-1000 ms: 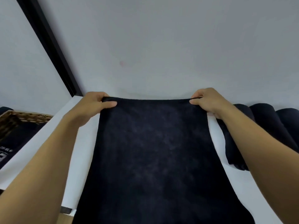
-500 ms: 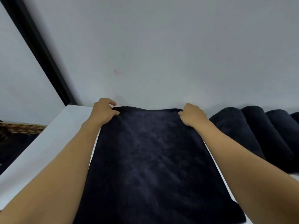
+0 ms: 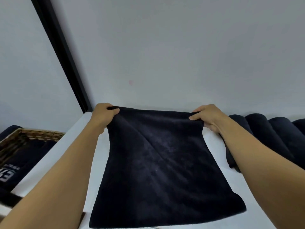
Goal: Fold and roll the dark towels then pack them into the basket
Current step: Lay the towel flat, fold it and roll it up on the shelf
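Observation:
A dark navy towel lies spread lengthwise on the white table, its far edge lifted a little off the surface. My left hand grips the far left corner and my right hand grips the far right corner. A diagonal crease runs across the cloth. Several rolled dark towels lie side by side at the right, against the wall. The wicker basket stands below the table's left edge, with dark fabric inside.
A grey wall rises right behind the table's far edge. A black vertical strip runs down the wall at the left. A dark cloth with white lettering lies in the basket.
Both hands pressed the towel's far edge down near the wall half a second ago. Now they have pulled apart and raised that edge, stretching the cloth taut.

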Available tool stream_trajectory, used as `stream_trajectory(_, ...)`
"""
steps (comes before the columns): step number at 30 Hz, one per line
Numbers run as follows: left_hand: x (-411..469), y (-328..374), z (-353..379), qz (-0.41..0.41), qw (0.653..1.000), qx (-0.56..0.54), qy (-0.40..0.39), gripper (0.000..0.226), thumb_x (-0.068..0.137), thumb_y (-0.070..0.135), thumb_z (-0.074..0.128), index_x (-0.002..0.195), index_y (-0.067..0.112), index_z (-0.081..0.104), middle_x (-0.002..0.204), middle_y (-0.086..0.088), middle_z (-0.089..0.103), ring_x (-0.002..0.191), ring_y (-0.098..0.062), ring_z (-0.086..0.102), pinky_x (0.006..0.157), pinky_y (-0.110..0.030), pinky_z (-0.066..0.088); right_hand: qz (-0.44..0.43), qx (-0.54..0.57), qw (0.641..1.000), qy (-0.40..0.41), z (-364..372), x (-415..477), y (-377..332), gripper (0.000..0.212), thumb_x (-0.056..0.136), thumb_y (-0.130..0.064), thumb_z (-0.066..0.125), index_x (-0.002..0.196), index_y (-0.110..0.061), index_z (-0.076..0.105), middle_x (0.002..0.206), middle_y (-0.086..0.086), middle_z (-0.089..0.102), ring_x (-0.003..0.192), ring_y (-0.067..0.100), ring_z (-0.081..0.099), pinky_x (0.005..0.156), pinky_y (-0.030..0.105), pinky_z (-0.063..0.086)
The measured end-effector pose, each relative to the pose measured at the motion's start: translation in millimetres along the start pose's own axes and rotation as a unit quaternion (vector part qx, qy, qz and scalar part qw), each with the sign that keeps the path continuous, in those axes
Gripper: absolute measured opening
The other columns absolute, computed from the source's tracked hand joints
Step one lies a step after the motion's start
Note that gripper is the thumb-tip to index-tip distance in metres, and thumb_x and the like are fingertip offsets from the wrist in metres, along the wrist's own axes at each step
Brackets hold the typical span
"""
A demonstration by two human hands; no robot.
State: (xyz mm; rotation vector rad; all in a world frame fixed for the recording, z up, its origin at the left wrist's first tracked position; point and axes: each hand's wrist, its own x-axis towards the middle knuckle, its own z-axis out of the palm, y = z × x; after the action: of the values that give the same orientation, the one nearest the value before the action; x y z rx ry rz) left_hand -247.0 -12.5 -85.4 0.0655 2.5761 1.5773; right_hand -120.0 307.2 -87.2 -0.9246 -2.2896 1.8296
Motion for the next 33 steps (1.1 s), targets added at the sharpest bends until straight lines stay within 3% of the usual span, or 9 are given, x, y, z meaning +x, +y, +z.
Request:
stream_trajectory(3,-4.8,-15.2,-14.2,-0.08,0.996,0.019,-0.033,0.02,0.089,0.01,0.067,0.105,-0.002,0.066,0.105,-0.019,0.067,0.096,-0.031,0.064,0.081,-0.044,0.056,0.01,-0.07,0.994,-0.081,2.8,-10.3,-2.8,0.013,0.081,0.005,0.071,0.093,-0.001,0.069,0.093,0.012,0.072,0.083,0.021,0.069,0.074,0.03,0.058)
stream_trajectory(5,-6.5,-26.5,-22.8,-0.113,0.992,0.02,-0.044,0.024,0.088,0.009,0.069,0.107,-0.004,0.065,0.101,-0.018,0.066,0.09,-0.029,0.063,0.074,-0.04,0.058,-0.023,-0.149,0.987,-0.055,10.9,-7.5,-0.6,0.008,0.083,-0.001,0.07,0.091,-0.001,0.067,0.087,0.01,0.067,0.075,0.019,0.063,0.067,0.028,0.057)
stream_trajectory(9,-9.8,-42.8,-27.5,-0.107,0.99,0.086,-0.026,0.019,0.084,0.014,0.073,0.095,-0.001,0.068,0.099,-0.019,0.069,0.095,-0.036,0.066,0.085,-0.052,0.056,-0.111,-0.291,0.95,0.008,33.2,8.6,7.5,0.021,0.087,-0.018,0.067,0.103,-0.005,0.067,0.103,0.01,0.066,0.097,0.026,0.06,0.086,0.037,0.051)
stream_trajectory(13,-11.4,-51.1,-20.4,-0.083,0.989,0.125,0.006,0.023,0.084,0.015,0.071,0.093,-0.006,0.068,0.096,-0.021,0.069,0.095,-0.035,0.064,0.082,-0.044,0.052,-0.125,-0.357,0.924,-0.046,53.7,18.3,5.1,0.032,0.092,-0.028,0.058,0.103,0.002,0.062,0.105,0.018,0.064,0.087,0.025,0.056,0.076,0.033,0.044)
stream_trajectory(17,-9.8,-52.0,-17.7,-0.076,0.989,0.126,-0.003,0.014,0.086,0.016,0.071,0.09,0.002,0.07,0.094,-0.014,0.069,0.093,-0.029,0.062,0.074,-0.034,0.048,-0.105,-0.429,0.89,-0.114,64.5,28.4,-0.8,0.045,0.091,-0.041,0.058,0.069,-0.003,0.05,0.074,0.015,0.05,0.068,0.023,0.043,0.061,0.03,0.032)
stream_trajectory(21,-9.0,-53.8,-17.9,-0.068,0.991,0.119,0.002,0.014,0.086,0.017,0.071,0.091,0.004,0.07,0.094,-0.013,0.069,0.094,-0.029,0.063,0.08,-0.038,0.051,-0.164,-0.444,0.871,-0.132,62.8,35.9,-2.2,0.028,0.092,-0.026,0.06,0.094,0.001,0.065,0.1,0.014,0.065,0.097,0.032,0.061,0.074,0.03,0.043)
stream_trajectory(23,-9.3,-54.2,-17.1,-0.06,0.991,0.117,0.011,0.014,0.086,0.017,0.071,0.09,0.004,0.07,0.093,-0.013,0.069,0.093,-0.029,0.063,0.078,-0.038,0.05,-0.216,-0.446,0.862,-0.107,59.6,36.7,0.7,0.006,0.09,-0.021,0.061,0.088,-0.016,0.063,0.096,-0.001,0.063,0.097,0.024,0.059,0.075,0.027,0.043)
stream_trajectory(27,-9.7,-54.3,-18.0,-0.061,0.994,0.089,0.028,0.015,0.085,0.018,0.072,0.091,0.004,0.07,0.093,-0.012,0.069,0.092,-0.028,0.063,0.073,-0.034,0.049,-0.268,-0.446,0.85,-0.085,54.4,38.8,2.5,0.015,0.086,-0.011,0.065,0.078,-0.023,0.058,0.088,-0.006,0.061,0.089,0.019,0.06,0.071,0.023,0.043)
stream_trajectory(33,-12.7,-54.7,-21.0,-0.064,0.996,0.048,0.035,0.014,0.084,0.017,0.073,0.092,0.005,0.071,0.093,-0.01,0.069,0.09,-0.026,0.063,0.068,-0.03,0.046,-0.092,-0.369,0.906,-0.186,36.3,32.0,-0.3,0.027,0.082,-0.017,0.071,0.107,-0.015,0.062,0.103,0.005,0.066,0.086,0.022,0.061,0.078,0.031,0.051)
